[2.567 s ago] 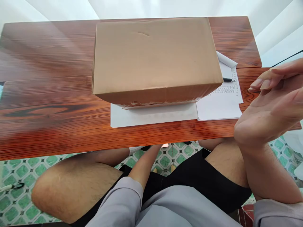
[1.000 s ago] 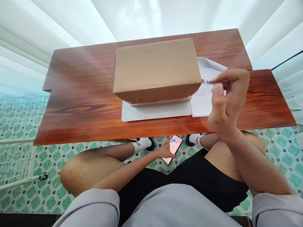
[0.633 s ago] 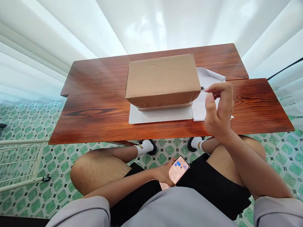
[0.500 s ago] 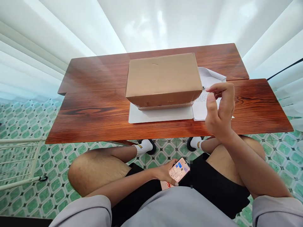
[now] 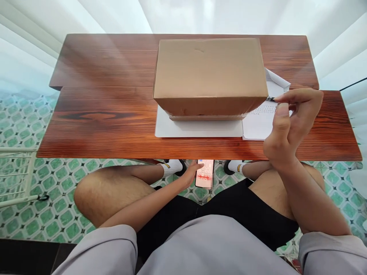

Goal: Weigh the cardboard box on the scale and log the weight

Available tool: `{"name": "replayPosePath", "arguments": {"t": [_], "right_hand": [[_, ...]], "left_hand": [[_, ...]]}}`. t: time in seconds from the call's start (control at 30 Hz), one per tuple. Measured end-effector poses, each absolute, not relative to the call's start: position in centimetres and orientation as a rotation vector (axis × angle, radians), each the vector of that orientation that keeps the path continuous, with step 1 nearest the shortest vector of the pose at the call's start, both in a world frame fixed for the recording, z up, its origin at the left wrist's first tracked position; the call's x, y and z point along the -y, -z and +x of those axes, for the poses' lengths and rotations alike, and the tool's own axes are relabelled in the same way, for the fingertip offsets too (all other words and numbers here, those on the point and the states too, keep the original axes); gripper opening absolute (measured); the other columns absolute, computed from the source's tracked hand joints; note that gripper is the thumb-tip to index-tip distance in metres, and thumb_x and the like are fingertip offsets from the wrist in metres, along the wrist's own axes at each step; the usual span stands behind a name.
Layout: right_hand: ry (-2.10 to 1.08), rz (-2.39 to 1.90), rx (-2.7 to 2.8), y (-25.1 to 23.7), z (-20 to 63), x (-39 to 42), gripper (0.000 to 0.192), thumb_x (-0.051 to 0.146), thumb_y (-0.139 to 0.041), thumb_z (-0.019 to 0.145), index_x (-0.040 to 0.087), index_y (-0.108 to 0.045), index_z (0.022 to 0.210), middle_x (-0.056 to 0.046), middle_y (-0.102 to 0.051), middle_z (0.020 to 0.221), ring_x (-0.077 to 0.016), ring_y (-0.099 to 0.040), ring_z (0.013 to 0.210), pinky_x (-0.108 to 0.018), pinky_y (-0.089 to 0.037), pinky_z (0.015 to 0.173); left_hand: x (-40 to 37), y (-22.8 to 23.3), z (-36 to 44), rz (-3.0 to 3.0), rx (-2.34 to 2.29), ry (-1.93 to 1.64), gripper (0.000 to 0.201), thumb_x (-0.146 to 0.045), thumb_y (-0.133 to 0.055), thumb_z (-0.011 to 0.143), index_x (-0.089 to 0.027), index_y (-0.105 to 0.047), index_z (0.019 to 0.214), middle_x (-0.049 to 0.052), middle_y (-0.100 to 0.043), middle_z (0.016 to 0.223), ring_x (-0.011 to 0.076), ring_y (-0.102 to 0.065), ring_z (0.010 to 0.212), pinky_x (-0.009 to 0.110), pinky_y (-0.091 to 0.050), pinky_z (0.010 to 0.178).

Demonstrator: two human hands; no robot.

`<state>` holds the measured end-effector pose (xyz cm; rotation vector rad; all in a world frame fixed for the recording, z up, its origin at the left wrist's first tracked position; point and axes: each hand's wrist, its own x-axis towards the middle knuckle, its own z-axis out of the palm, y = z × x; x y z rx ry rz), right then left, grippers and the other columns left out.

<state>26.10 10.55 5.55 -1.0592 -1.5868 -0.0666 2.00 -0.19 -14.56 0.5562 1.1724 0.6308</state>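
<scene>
With the left hand (image 5: 190,175), gripping a slim, dark-edged rectangular phone (image 5: 205,173) with a lit pinkish screen, taken by its left side with the thumb laid over the upper part of the display. With the right hand (image 5: 293,128), loosely curled and raised partly in front of white paper sheets (image 5: 256,128) with rows of small marks. Near the index fingertip, in this view, a thin dark pen (image 5: 270,99): impossible to tell whether touched or gripped.

Locate the phone below the near edge of the long reddish-brown wooden worktop (image 5: 100,141), between the white socks (image 5: 170,168) and above the green-and-white patterned tile floor (image 5: 51,214). Note the upper end, seemingly cut off by the worktop edge in this view.

For sound one-handed use, support the phone's back with the fingers, out of sight here, and move only the thumb. Probably best to draw the phone slightly toward the body, so as to bring the whole screen into sight and avoid knocking the edge. Guard against overreaching with the thumb: likely to loosen the hold and risk a drop onto hard tile. Hold the right hand clear of the large brown rectangular cardboard box (image 5: 210,72), resting apparently on a flat white rectangular board (image 5: 197,130), and avoid nudging the pen.
</scene>
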Motion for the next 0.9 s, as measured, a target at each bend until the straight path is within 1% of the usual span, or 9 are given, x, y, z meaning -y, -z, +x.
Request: {"name": "replayPosePath", "arguments": {"t": [0.07, 0.13, 0.27, 0.43, 0.57, 0.77, 0.83, 0.9], "right_hand": [[0.048, -1.055, 1.591, -5.4, 26.0, -10.7, 0.017, 0.031, -0.046, 0.102, 0.023, -0.060, 0.103, -0.003, -0.051, 0.089, -0.0188, -0.048, 0.080, -0.037, -0.037, 0.075], [0.037, -1.042, 1.599, -5.3, 25.8, -10.7, 0.016, 0.031, -0.046, 0.102, 0.022, -0.060, 0.103, -0.003, -0.050, 0.088, -0.0188, -0.047, 0.080, -0.037, -0.037, 0.075], [0.052, -1.028, 1.627, -5.3, 25.6, -10.8, 0.018, 0.031, -0.046, 0.103, 0.020, -0.060, 0.104, -0.003, -0.051, 0.090, -0.0174, -0.046, 0.080, -0.036, -0.037, 0.075], [0.062, -1.026, 1.639, -5.2, 25.7, -10.9, 0.018, 0.029, -0.045, 0.103, 0.019, -0.060, 0.104, -0.003, -0.051, 0.090, -0.0163, -0.046, 0.079, -0.035, -0.037, 0.074], [0.043, -1.003, 1.630, -5.3, 25.7, -10.9, 0.016, 0.026, -0.046, 0.102, 0.019, -0.060, 0.103, -0.003, -0.051, 0.090, -0.0165, -0.046, 0.079, -0.035, -0.036, 0.074], [0.031, -0.999, 1.617, -5.4, 25.6, -10.9, 0.017, 0.030, -0.046, 0.103, 0.020, -0.059, 0.102, -0.003, -0.051, 0.089, -0.0164, -0.045, 0.078, -0.035, -0.036, 0.074], [0.034, -1.013, 1.607, -5.4, 25.7, -10.9, 0.018, 0.033, -0.047, 0.103, 0.021, -0.059, 0.103, -0.003, -0.051, 0.090, -0.0165, -0.045, 0.078, -0.035, -0.036, 0.073], [0.042, -1.016, 1.613, -5.3, 25.7, -10.9, 0.018, 0.033, -0.046, 0.103, 0.021, -0.059, 0.103, -0.003, -0.052, 0.091, -0.0163, -0.046, 0.079, -0.035, -0.037, 0.073]], "left_hand": [[0.0, 14.7, 2.2, 0.586, -1.227, -0.689, 0.066, -0.048, -0.075, 0.071, -0.024, -0.056, 0.129, 0.012, -0.057, 0.147, 0.0361, -0.041, 0.146, 0.048, -0.034, 0.120], [-0.1, 14.6, 2.5, 0.611, -1.279, -0.717, 0.061, -0.048, -0.073, 0.074, -0.024, -0.058, 0.128, 0.012, -0.056, 0.148, 0.0361, -0.042, 0.146, 0.048, -0.033, 0.121], [0.0, 14.1, 3.2, 0.638, -1.354, -0.731, 0.060, -0.042, -0.070, 0.080, -0.024, -0.053, 0.135, 0.013, -0.054, 0.151, 0.0346, -0.043, 0.145, 0.050, -0.032, 0.122], [0.0, 13.6, 3.6, 0.629, -1.422, -0.715, 0.056, -0.038, -0.067, 0.087, -0.023, -0.049, 0.138, 0.015, -0.046, 0.157, 0.0317, -0.041, 0.148, 0.045, -0.033, 0.122], [0.2, 13.7, 3.7, 0.608, -1.474, -0.694, 0.054, -0.038, -0.068, 0.089, -0.021, -0.048, 0.136, 0.017, -0.046, 0.157, 0.0320, -0.042, 0.147, 0.043, -0.035, 0.120], [0.3, 14.2, 3.7, 0.604, -1.488, -0.694, 0.059, -0.040, -0.072, 0.086, -0.021, -0.048, 0.136, 0.015, -0.048, 0.156, 0.0309, -0.041, 0.148, 0.042, -0.031, 0.122], [0.2, 14.1, 3.7, 0.585, -1.460, -0.687, 0.059, -0.045, -0.069, 0.087, -0.022, -0.049, 0.138, 0.014, -0.047, 0.156, 0.0322, -0.041, 0.147, 0.042, -0.035, 0.119], [0.2, 14.1, 3.6, 0.553, -1.425, -0.672, 0.060, -0.053, -0.062, 0.090, -0.025, -0.048, 0.140, 0.013, -0.047, 0.157, 0.0355, -0.044, 0.145, 0.045, -0.043, 0.112]]}}
